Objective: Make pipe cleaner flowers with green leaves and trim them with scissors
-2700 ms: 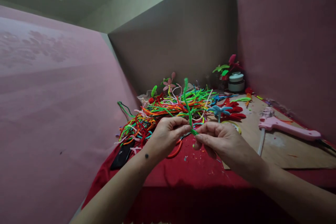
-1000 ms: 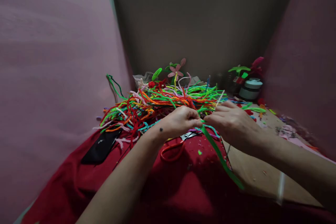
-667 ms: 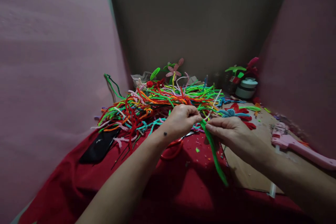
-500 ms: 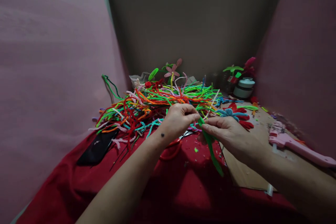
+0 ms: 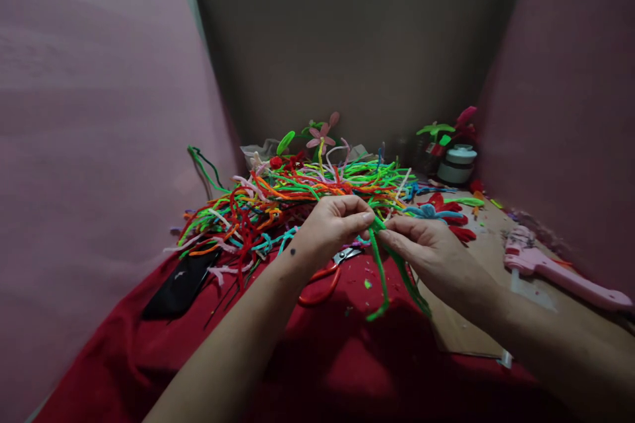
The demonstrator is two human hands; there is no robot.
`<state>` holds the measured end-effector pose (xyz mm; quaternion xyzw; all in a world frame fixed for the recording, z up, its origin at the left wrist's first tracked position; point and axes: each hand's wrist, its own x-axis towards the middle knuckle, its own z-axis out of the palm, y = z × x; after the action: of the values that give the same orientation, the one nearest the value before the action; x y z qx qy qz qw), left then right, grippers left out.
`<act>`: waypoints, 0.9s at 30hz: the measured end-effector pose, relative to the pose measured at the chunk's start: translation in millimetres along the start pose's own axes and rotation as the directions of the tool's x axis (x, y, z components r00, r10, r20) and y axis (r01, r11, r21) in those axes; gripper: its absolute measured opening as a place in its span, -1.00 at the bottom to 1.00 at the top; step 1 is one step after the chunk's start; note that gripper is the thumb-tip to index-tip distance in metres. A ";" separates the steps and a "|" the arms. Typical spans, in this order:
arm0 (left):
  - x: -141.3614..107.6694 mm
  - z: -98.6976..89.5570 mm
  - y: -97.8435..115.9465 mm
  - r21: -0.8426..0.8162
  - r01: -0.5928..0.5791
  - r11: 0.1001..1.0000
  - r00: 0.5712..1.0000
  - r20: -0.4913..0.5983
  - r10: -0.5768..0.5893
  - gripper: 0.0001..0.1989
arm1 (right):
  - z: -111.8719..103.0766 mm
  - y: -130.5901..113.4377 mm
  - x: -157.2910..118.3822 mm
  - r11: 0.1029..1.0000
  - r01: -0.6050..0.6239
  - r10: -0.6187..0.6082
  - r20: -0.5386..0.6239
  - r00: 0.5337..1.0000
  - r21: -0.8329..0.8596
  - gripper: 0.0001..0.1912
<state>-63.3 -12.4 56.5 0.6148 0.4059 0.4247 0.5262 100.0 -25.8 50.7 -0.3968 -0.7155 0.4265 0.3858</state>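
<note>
My left hand point(image 5: 342, 221) pinches green pipe cleaners point(image 5: 381, 271) near their upper end. Close beside it on the right, my right hand point(image 5: 426, 244) has its thumb and fingers closed on the same green strands. The loose ends hang below both hands over the red cloth point(image 5: 342, 370), one strand apart on the left and the others bunched on the right. Scissors with red handles point(image 5: 320, 287) lie on the cloth behind my left wrist, their blades partly showing. My fingertips hide how the strands meet at the top.
Behind my hands spreads a large heap of colourful pipe cleaners point(image 5: 297, 188). A black phone-like slab point(image 5: 181, 287) lies left. On the cardboard point(image 5: 461, 327) at right are a pink glue gun point(image 5: 560, 271) and red and blue flower pieces point(image 5: 439, 211). A lidded jar point(image 5: 457, 165) stands behind.
One green strand has come apart from the bunch and now hangs separately to the left. Both hands keep their pinch in nearly the same place. The view has shifted slightly.
</note>
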 end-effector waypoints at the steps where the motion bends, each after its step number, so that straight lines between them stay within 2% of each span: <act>1: 0.3 0.8 -0.5 0.003 -0.016 1.000 1.000 -0.005 0.017 -0.84 | 1.2 1.7 -0.1 0.996 -0.020 0.019 0.014 1.000 0.084 -0.76; 5: 0.7 5.9 -0.1 0.077 -0.073 0.994 0.994 -0.075 0.079 -0.88 | 4.7 13.3 -0.6 0.911 -0.169 0.126 0.135 0.983 0.377 -0.73; 10: 1.7 10.3 -0.8 0.220 -0.098 0.971 0.986 -0.109 0.125 -0.88 | 3.6 20.2 -1.2 0.819 -0.333 0.260 0.215 0.941 0.467 -0.74; 12: 1.4 12.9 -4.4 0.315 -0.119 0.942 0.972 -0.158 0.175 -0.86 | 3.3 20.4 -0.8 0.771 -0.383 0.304 0.235 0.923 0.509 -0.78; 13: 0.9 14.8 -6.8 0.388 -0.132 0.912 0.952 -0.206 0.226 -0.84 | 3.6 20.7 -0.4 0.753 -0.394 0.315 0.238 0.919 0.526 -0.79; 15: -0.5 19.4 -12.0 0.537 -0.143 0.832 0.886 -0.306 0.350 -0.80 | 5.3 21.9 0.2 0.725 -0.408 0.321 0.252 0.913 0.555 -0.80; 17: -1.2 23.1 -16.2 0.595 -0.135 0.792 0.831 -0.368 0.418 -0.78 | 7.5 24.7 0.3 0.696 -0.421 0.314 0.281 0.907 0.582 -0.80; 18: -0.9 23.9 -17.6 0.568 -0.133 0.812 0.829 -0.385 0.405 -0.78 | 8.4 26.6 0.2 0.683 -0.422 0.307 0.290 0.906 0.596 -0.81; 19: 0.1 23.7 -18.5 0.499 -0.133 0.856 0.849 -0.389 0.358 -0.77 | 8.8 28.9 0.0 0.670 -0.419 0.294 0.300 0.908 0.612 -0.81; 20: 1.5 22.5 -19.0 0.395 -0.128 0.910 0.886 -0.367 0.284 -0.76 | 8.8 31.4 -0.2 0.658 -0.416 0.280 0.308 0.909 0.628 -0.81; 22: 5.2 17.8 -19.0 0.132 -0.078 0.988 0.965 -0.237 0.108 -0.76 | 7.2 36.6 -0.5 0.632 -0.415 0.252 0.333 0.909 0.654 -0.82; 23: 7.1 14.9 -18.7 0.014 -0.040 0.999 0.989 -0.145 0.042 -0.76 | 5.9 39.1 -0.6 0.619 -0.420 0.241 0.348 0.906 0.664 -0.82; 25: 9.7 9.0 -18.0 -0.124 0.030 0.992 1.000 0.008 -0.029 -0.76 | 3.1 43.0 -0.7 0.598 -0.434 0.230 0.374 0.898 0.674 -0.83; 27: 10.4 4.4 -16.7 -0.137 0.053 0.989 0.997 0.064 -0.045 -0.74 | 0.9 45.1 -0.9 0.592 -0.453 0.242 0.389 0.889 0.666 -0.84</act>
<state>-56.8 -1.9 40.6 0.5793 0.3742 0.4199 0.5900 110.3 -12.3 8.9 -0.2792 -0.4303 0.7945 0.3251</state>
